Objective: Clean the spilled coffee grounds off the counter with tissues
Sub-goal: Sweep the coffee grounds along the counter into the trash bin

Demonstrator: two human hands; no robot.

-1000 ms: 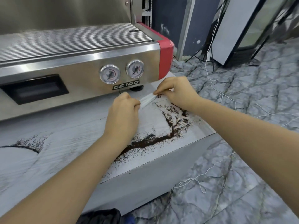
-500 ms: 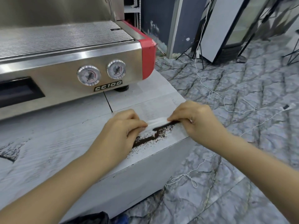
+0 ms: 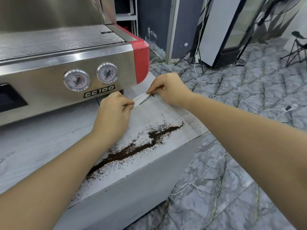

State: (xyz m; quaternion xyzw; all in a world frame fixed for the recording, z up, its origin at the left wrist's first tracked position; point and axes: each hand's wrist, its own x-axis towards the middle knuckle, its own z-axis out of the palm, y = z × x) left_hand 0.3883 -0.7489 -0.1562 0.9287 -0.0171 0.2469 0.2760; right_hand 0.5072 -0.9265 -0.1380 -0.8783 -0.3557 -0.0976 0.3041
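Note:
A white tissue (image 3: pixel 141 99), rolled into a narrow strip, is stretched between my two hands on the pale counter (image 3: pixel 49 140), just in front of the espresso machine. My left hand (image 3: pixel 113 117) pinches its left end and my right hand (image 3: pixel 167 90) pinches its right end. A few dark grounds cling along the strip's near edge. A long ridge of dark coffee grounds (image 3: pixel 141 146) lies on the counter nearer to me, running diagonally close to the front edge, with scattered specks around it.
A steel espresso machine (image 3: pixel 66 63) with two gauges and a red side panel stands at the back of the counter. The counter's front edge (image 3: pixel 149 170) drops to a marbled floor with white cables (image 3: pixel 204 171). A fridge and stands are far right.
Both hands have carried the tissue strip from near the front edge back to the machine. A gathered ridge of grounds lies near the front edge where the strip was half a second ago.

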